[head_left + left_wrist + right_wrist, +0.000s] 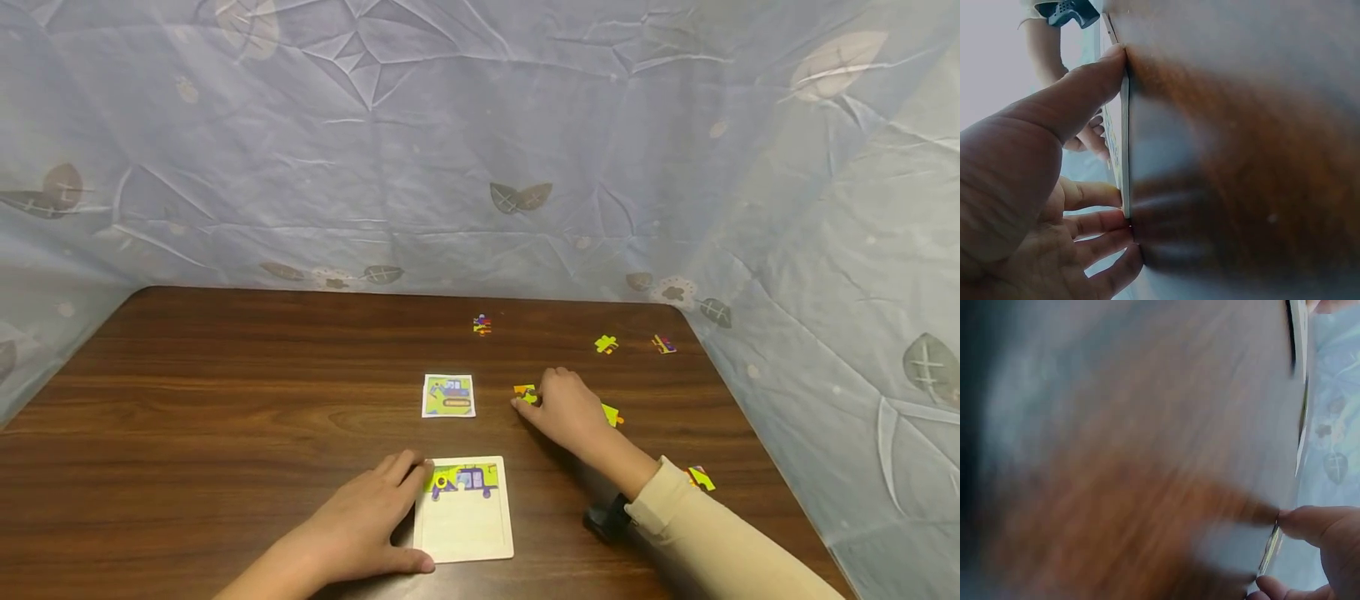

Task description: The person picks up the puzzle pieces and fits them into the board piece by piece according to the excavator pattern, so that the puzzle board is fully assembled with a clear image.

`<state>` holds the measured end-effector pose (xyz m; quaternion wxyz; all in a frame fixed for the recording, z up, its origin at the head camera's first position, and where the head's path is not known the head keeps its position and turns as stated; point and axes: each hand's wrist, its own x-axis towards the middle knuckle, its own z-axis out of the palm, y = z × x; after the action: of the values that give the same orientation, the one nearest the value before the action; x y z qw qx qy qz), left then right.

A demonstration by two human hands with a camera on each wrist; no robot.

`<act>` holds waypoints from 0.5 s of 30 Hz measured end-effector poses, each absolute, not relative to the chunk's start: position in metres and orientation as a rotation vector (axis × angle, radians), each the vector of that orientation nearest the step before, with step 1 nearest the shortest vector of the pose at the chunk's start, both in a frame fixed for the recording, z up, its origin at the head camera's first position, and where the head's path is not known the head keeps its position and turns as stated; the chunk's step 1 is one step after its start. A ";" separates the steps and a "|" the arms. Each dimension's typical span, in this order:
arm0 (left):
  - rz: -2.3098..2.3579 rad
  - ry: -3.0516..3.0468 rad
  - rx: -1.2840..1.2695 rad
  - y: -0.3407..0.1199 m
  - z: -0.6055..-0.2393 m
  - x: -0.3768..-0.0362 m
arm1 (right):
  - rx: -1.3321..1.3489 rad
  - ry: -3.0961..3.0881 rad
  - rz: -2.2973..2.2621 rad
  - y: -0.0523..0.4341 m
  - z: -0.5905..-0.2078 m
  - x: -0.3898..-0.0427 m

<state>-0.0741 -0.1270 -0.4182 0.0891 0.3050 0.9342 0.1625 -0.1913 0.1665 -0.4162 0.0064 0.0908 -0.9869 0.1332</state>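
Note:
A square white puzzle tray [463, 533] lies near the front of the table, its top strip filled with pieces that show part of a purple vehicle. My left hand [360, 517] holds it along the left side, thumb at the lower corner and fingers at the upper one; the left wrist view shows the thumb [1094, 78] against its edge. Farther right, my right hand [567, 408] pinches a green and orange puzzle piece [525, 392] at table level. In the right wrist view, thumb and fingertips meet the thin edge of the piece [1269, 550].
A small square picture card [448, 396] with a vehicle lies beyond the tray. Loose puzzle pieces sit at the back [482, 325], back right [606, 343], far right [663, 343], behind the right wrist [611, 414] and beside the right sleeve [701, 477]. Patterned curtains [450, 150] surround the wooden table.

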 end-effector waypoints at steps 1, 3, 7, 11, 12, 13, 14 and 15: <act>0.485 2.779 0.909 -0.127 -0.418 -0.074 | 0.293 -3.087 0.404 0.167 -0.416 -0.193; 0.486 2.778 0.911 -0.126 -0.418 -0.074 | 0.326 -3.090 0.393 0.170 -0.414 -0.195; 0.484 2.782 0.913 -0.126 -0.417 -0.074 | 0.518 -3.067 0.427 0.179 -0.410 -0.200; 0.480 2.795 0.921 -0.127 -0.418 -0.074 | 0.732 -3.035 0.547 0.189 -0.410 -0.205; 0.480 2.799 0.924 -0.127 -0.418 -0.074 | 0.768 -3.033 0.576 0.192 -0.410 -0.207; 0.481 2.801 0.928 -0.127 -0.418 -0.074 | 0.795 -3.032 0.604 0.194 -0.411 -0.208; 0.481 2.803 0.931 -0.127 -0.418 -0.074 | 0.806 -3.037 0.630 0.196 -0.411 -0.209; 0.482 2.805 0.934 -0.127 -0.418 -0.074 | 0.817 -3.039 0.652 0.198 -0.412 -0.209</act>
<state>-0.0739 -0.1272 -0.4184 0.0731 0.3110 0.9339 0.1605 -0.2094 0.1976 -0.4118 -0.0361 0.2539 -0.9451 0.2027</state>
